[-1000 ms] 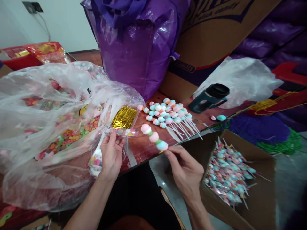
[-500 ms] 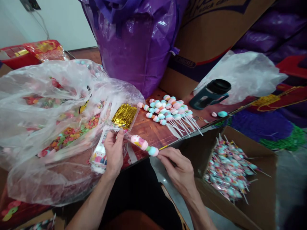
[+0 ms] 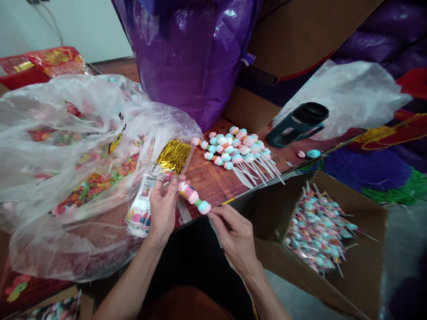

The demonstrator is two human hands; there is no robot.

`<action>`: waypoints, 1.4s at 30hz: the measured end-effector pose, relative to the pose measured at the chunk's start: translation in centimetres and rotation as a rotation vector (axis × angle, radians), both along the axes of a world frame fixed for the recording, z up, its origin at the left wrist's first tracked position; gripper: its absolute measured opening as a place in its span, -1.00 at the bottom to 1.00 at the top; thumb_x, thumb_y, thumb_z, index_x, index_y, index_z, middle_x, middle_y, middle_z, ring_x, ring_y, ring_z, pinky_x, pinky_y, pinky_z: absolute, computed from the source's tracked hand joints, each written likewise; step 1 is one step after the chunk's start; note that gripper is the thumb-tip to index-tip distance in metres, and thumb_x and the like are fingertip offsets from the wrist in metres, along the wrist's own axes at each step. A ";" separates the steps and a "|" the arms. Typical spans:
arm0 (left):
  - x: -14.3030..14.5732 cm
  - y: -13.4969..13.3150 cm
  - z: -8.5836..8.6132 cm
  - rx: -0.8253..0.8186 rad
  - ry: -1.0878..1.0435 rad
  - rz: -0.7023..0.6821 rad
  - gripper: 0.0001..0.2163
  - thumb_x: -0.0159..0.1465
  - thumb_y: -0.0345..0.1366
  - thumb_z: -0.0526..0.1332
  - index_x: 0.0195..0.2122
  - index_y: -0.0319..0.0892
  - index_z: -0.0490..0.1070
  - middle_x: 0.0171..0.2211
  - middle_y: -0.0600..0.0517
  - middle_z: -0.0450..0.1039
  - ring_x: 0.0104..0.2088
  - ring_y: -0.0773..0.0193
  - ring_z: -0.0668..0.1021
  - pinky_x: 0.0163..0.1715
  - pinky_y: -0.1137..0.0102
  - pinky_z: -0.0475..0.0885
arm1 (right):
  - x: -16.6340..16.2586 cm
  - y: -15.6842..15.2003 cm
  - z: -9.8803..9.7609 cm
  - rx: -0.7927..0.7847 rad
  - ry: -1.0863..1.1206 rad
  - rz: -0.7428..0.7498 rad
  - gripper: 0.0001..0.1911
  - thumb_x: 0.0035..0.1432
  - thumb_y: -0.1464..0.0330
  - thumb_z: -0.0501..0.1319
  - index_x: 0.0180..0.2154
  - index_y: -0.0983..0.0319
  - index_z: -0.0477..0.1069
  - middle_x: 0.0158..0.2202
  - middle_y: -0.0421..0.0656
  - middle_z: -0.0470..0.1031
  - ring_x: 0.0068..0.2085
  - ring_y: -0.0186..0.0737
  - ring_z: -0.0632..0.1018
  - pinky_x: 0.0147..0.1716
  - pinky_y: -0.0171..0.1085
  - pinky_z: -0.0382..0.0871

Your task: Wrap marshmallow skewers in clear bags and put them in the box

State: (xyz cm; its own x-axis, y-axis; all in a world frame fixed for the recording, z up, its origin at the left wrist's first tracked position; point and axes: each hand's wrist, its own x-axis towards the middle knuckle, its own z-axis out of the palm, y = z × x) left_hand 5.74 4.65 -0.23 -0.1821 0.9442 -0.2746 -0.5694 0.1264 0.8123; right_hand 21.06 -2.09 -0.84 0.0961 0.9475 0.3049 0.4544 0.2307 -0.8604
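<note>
My left hand (image 3: 163,206) pinches a clear printed plastic bag (image 3: 183,189) near its end. Part of a marshmallow skewer (image 3: 200,205), pink, blue and green, sits inside that bag. My right hand (image 3: 235,229) grips the skewer's lower end, and its fingers hide the stick. Under my left hand lies a stack of printed bags (image 3: 138,218). Beyond it, gold twist ties (image 3: 174,155) fill a clear pack. More marshmallow skewers (image 3: 230,149) lie in a pile on the table, white sticks towards me.
A cardboard box (image 3: 363,249) of wrapped skewers stands at the right, below the table (image 3: 213,186). Large clear bags (image 3: 40,178) of colourful sweets cover the left side. A dark bottle (image 3: 296,126) lies tilted behind the pile, near a tall purple bag (image 3: 180,66).
My right hand has moved left with the skewer, which now sits deeper in the bag. My left hand has shifted slightly right. The view has tilted a little.
</note>
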 end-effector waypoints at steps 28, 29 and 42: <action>0.5 -1.4 -0.3 -0.107 0.018 -0.295 -0.60 0.05 -0.06 0.49 -0.23 -0.22 0.49 -0.29 -0.08 0.63 -0.27 0.15 0.66 -0.22 0.30 0.56 | -2.3 1.4 0.4 -0.399 0.394 -0.056 -0.70 0.19 0.20 0.22 -0.51 0.21 0.41 -0.60 -0.26 0.38 -0.55 -0.36 0.31 -0.51 -0.34 0.21; 0.3 -1.3 -0.2 -0.114 0.002 -0.295 -0.59 0.03 -0.06 0.50 -0.23 -0.22 0.49 -0.30 -0.08 0.63 -0.26 0.14 0.66 -0.21 0.29 0.56 | -2.3 1.3 0.3 -0.412 0.396 -0.042 -0.68 0.20 0.19 0.22 -0.53 0.21 0.40 -0.61 -0.26 0.37 -0.56 -0.36 0.30 -0.52 -0.34 0.20; 0.2 -1.5 0.1 -0.157 -0.042 -0.282 -0.59 -0.02 -0.12 0.54 -0.24 -0.24 0.54 -0.30 -0.07 0.63 -0.24 0.15 0.67 -0.17 0.32 0.55 | -3.8 1.1 -0.4 -0.111 0.052 -0.134 -0.69 0.31 0.32 0.12 -0.51 0.20 0.31 -0.56 -0.27 0.34 -0.53 -0.37 0.30 -0.44 -0.34 0.21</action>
State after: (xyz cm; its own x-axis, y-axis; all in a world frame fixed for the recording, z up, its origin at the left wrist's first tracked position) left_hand 5.99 3.17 -0.10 0.0953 0.9014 -0.4224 -0.5270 0.4057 0.7468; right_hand 17.27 -1.03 -1.23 0.2367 0.9527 0.1908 0.4288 0.0738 -0.9004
